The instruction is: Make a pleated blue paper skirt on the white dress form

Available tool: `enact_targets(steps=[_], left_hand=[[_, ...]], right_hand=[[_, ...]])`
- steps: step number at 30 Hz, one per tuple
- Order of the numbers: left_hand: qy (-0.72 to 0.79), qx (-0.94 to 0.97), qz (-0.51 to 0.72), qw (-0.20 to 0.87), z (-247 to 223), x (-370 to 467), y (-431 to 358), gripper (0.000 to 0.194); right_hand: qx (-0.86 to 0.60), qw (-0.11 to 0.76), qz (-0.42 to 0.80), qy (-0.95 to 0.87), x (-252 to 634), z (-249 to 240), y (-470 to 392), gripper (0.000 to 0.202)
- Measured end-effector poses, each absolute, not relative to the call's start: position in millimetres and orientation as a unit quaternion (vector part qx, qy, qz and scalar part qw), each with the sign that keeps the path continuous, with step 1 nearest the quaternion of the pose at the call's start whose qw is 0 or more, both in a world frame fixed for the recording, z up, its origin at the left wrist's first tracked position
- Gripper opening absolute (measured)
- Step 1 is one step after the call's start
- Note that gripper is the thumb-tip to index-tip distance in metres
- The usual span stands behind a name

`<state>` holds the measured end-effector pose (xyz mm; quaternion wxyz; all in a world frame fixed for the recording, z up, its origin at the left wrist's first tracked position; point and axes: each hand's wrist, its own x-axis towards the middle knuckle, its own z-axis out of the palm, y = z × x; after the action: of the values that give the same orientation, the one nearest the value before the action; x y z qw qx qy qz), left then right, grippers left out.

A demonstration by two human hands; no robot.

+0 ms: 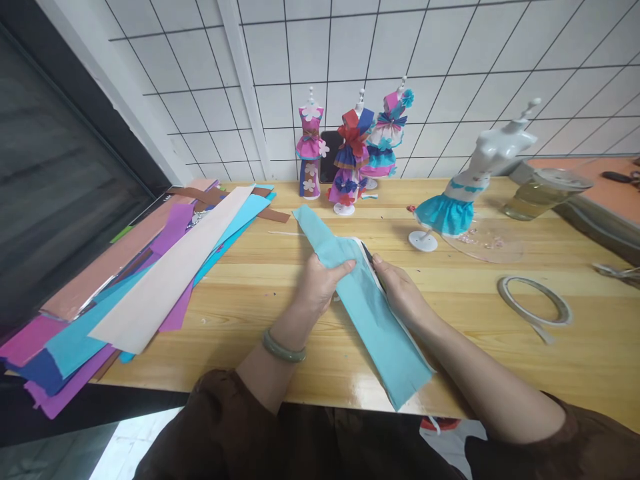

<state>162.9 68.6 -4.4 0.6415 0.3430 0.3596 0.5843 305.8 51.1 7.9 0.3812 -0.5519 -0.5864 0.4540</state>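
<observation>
A long light-blue crepe paper strip (367, 313) slants across the middle of the view above the wooden table. My left hand (320, 283) pinches the strip near its middle, thumb on top and fingers underneath. At the strip's right edge, my right hand (400, 287) is closed around scissors (367, 255); only a dark, narrow part shows, and the handles are hidden in the hand. A thin whitish edge runs along the paper beside them. Nearest beyond the hands stand three small dress forms (310, 127) in colourful paper outfits.
Stacked crepe paper strips (175, 267) cover the table's left side. On the right are a white mannequin (475, 160) in a blue skirt, a clear plate (493, 241) of small beads, a cup of yellowish liquid (545, 193) and a tape roll (535, 303). A tiled wall (440, 40) rises behind.
</observation>
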Motion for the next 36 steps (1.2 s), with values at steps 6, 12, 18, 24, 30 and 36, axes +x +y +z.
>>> enact_targets(steps=[6, 12, 18, 24, 30, 36], left_hand=[[0.362, 0.346, 0.582, 0.641, -5.8, 162.6, 69.3, 0.038], [0.366, 0.344, 0.578, 0.643, -4.8, 162.6, 69.1, 0.041], [0.37, 0.343, 0.581, 0.639, -5.1, 162.8, 69.1, 0.04], [0.365, 0.348, 0.58, 0.639, -4.2, 163.2, 69.0, 0.039], [0.372, 0.344, 0.582, 0.636, -4.8, 162.7, 69.5, 0.038], [0.369, 0.342, 0.581, 0.64, -3.8, 163.3, 68.5, 0.039]], right_hand=[[-0.548, 0.388, 0.474, -0.569, 305.9, 8.3, 49.5, 0.049], [-0.555, 0.386, 0.472, -0.566, 305.5, 8.0, 49.6, 0.051], [-0.566, 0.382, 0.46, -0.568, 305.2, 8.1, 49.9, 0.051], [-0.556, 0.376, 0.46, -0.581, 305.3, 8.9, 50.1, 0.05], [-0.565, 0.374, 0.442, -0.588, 305.8, 8.5, 50.4, 0.05], [-0.561, 0.372, 0.453, -0.584, 304.9, 9.8, 50.3, 0.05]])
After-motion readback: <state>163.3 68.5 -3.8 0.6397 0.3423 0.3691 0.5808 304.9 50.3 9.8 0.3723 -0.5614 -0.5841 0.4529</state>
